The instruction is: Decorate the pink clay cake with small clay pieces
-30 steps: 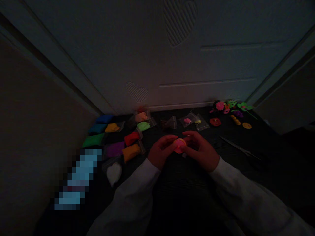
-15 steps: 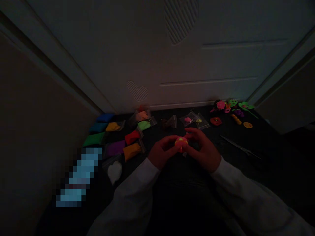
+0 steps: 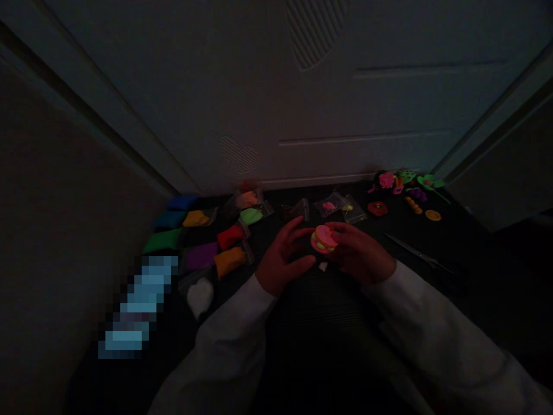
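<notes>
A small round piece of modelling clay [image 3: 325,237], layered in pink and yellow-green, is pinched in my right hand [image 3: 360,251], thumb on top and fingers behind. To its left, my left hand [image 3: 285,258] has its fingers and thumb apart, with nothing in them. A small pale scrap [image 3: 323,267] lies on the dark table just below the clay piece. The view is dim, and the undersides of my right fingers are hidden.
Bags of coloured clay, among them an orange bag [image 3: 230,262] and a white bag [image 3: 200,297], lie at left beside a pixelated bright panel [image 3: 138,305]. Scissors [image 3: 419,253] rest at right. Behind them are finished clay shapes, including a pink flower [image 3: 386,180]. A white door panel [image 3: 259,86] stands behind.
My left hand has let go of the clay piece and opened. My right hand now holds it alone, tilted and slightly higher to the right, so its layered side shows.
</notes>
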Tool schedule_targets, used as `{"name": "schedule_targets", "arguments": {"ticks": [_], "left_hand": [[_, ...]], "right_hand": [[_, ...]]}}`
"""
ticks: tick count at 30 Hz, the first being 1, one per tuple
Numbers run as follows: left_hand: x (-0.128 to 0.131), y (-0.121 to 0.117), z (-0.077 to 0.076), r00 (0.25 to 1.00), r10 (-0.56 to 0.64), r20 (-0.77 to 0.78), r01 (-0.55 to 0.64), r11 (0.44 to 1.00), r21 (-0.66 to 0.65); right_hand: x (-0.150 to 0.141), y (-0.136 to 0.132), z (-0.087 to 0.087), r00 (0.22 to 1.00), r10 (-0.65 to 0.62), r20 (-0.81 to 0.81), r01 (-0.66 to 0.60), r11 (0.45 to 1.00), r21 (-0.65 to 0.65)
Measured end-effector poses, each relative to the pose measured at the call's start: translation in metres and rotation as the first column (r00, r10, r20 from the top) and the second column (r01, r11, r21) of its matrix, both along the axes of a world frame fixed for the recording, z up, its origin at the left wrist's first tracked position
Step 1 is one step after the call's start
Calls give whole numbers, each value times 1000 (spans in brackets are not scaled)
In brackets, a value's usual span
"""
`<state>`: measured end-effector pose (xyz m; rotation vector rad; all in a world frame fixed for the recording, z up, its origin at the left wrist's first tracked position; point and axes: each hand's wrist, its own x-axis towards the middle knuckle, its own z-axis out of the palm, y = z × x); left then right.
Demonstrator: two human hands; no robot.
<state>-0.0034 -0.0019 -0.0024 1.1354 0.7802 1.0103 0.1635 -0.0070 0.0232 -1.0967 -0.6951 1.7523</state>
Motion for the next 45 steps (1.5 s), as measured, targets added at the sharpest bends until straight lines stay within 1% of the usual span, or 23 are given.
{"name": "schedule_targets", "arguments": {"ticks": [2, 6, 9, 13, 16, 18, 21, 23, 25, 29, 32, 35, 38, 41, 45], "left_hand": [[1, -2, 1, 997, 10, -73, -4, 997, 80], [5, -4, -2, 988, 66, -141, -44, 988, 150], [6, -5, -4, 985, 95, -141, -72, 984, 162], [6, -6, -3, 984, 90, -152, -64, 985, 162], [6, -6, -1, 990, 74, -116, -59, 990, 129], [6, -5, 1, 997, 50, -56, -47, 997, 60], [5, -4, 1, 998, 51, 24, -50, 998, -48], [5, -3, 1, 997, 67, 31, -65, 996, -65], [4, -2, 1, 997, 73, 9, -72, 996, -52], [5, -2, 2, 995, 92, -38, -94, 995, -45], [6, -2, 3, 992, 115, -48, -118, 991, -61], [7, -2, 4, 990, 131, -48, -134, 989, -68], [8, -2, 6, 988, 145, -54, -148, 986, -71], [8, -2, 6, 989, 136, -54, -141, 987, -81], [7, 0, 2, 988, 152, -39, -156, 981, -118]], "right_hand": [[0, 1, 1, 995, -9, -101, 5, 999, -43], [-2, 0, 0, 994, -3, -111, -8, 996, -93], [-3, 0, -2, 993, 31, -118, -41, 995, -86], [-2, 0, -4, 989, 83, -122, -94, 992, -84], [-1, 0, -6, 990, 79, -113, -87, 993, -73], [-1, 0, -5, 997, 47, -67, -49, 998, -33], [-2, -2, -2, 993, -22, 118, 15, 998, 57], [-3, -5, 1, 966, -49, 254, 20, 993, 116], [-3, -7, 0, 943, -61, 327, 0, 983, 183], [-3, -9, -11, 944, -50, 325, -65, 940, 336], [-3, -9, -18, 935, -49, 352, -97, 917, 387], [-3, -9, -20, 907, -81, 413, -118, 893, 434], [-4, -10, -20, 887, -93, 452, -142, 877, 459], [-4, -11, -19, 874, -69, 481, -177, 876, 448], [-4, -12, -18, 886, -53, 460, -183, 873, 453]]}}
